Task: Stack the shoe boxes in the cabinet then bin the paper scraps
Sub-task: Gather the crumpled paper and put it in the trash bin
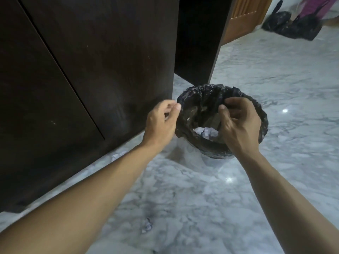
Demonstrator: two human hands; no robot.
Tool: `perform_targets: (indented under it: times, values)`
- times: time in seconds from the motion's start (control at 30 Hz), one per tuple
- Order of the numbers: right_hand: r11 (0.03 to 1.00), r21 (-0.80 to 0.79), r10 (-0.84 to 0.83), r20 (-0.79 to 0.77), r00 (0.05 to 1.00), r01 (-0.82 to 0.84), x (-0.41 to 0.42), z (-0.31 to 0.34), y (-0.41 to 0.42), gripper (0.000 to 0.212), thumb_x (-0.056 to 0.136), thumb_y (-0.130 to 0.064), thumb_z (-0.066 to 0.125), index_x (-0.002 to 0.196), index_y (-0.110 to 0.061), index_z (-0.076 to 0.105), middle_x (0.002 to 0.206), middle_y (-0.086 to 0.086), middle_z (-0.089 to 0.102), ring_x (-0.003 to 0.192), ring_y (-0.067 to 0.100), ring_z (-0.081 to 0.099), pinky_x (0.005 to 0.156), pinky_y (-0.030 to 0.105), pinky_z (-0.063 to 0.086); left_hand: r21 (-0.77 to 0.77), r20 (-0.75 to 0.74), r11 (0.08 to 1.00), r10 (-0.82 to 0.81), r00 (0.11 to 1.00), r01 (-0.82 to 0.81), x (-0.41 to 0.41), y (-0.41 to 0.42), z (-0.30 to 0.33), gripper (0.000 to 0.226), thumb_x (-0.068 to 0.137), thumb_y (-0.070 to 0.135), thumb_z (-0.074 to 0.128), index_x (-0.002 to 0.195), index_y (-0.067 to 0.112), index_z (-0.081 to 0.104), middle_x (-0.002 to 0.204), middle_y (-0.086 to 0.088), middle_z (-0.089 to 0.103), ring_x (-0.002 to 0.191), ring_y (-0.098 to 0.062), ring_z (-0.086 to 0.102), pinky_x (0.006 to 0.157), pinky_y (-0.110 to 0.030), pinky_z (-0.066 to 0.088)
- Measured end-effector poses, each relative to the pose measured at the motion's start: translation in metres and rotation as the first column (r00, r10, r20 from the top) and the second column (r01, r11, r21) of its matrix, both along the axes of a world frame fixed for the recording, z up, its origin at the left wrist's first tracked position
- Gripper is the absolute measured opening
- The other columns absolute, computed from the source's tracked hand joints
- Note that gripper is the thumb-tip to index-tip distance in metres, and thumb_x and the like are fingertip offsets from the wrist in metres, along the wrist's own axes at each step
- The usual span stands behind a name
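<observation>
A small bin lined with a black plastic bag stands on the marble floor beside the dark cabinet. Crumpled white paper lies at the bin's bottom. My left hand hovers at the bin's left rim, fingers curled with thumb near fingertips, holding nothing that I can see. My right hand is over the bin's right side with fingers loosely curled above the opening, holding nothing. One paper scrap lies by the cabinet's base and another lies on the floor close to me. No shoe boxes are visible.
The cabinet doors are closed; a dark open gap sits at its right end. Black filled bags lie at the far right near a wooden door. Marble floor stretches right of the bin.
</observation>
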State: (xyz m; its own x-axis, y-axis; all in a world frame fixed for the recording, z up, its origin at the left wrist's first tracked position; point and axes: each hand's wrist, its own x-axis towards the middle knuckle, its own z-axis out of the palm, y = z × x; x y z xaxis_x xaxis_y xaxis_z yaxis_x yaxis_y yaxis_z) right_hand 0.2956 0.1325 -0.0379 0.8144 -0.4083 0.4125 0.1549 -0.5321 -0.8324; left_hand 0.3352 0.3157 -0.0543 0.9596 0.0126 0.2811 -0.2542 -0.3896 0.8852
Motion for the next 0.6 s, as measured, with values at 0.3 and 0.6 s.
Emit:
perform_targets:
  times: [0.3, 0.6]
  values:
    - [0.916, -0.08, 0.396, 0.015, 0.918, -0.394, -0.043, -0.037, 0.094, 0.013, 0.088, -0.012, 0.067, 0.1, -0.007, 0.064, 0.102, 0.003, 0.06, 0.075, 0.009, 0.063, 0.066, 0.019, 0.053, 0.419, -0.13, 0.908, 0.051, 0.99, 0.008, -0.13, 0.061, -0.146, 0.091, 0.08, 0.074, 0.047, 0.141, 0.006, 0.041, 0.145, -0.013, 0.045, 0.137, -0.026, 0.039, 0.112, -0.044, 0.033]
    - [0.845, -0.14, 0.458, -0.307, 0.834, -0.516, -0.046, -0.114, 0.113, 0.023, 0.09, -0.025, 0.064, 0.11, -0.014, 0.062, 0.114, -0.004, 0.056, 0.079, 0.01, 0.065, 0.066, 0.04, 0.057, 0.795, -0.188, 0.578, -0.052, 0.981, 0.183, -0.186, 0.083, -0.219, 0.1, 0.08, 0.078, 0.04, 0.145, 0.003, 0.027, 0.155, -0.02, 0.024, 0.142, -0.037, 0.027, 0.111, -0.055, 0.012]
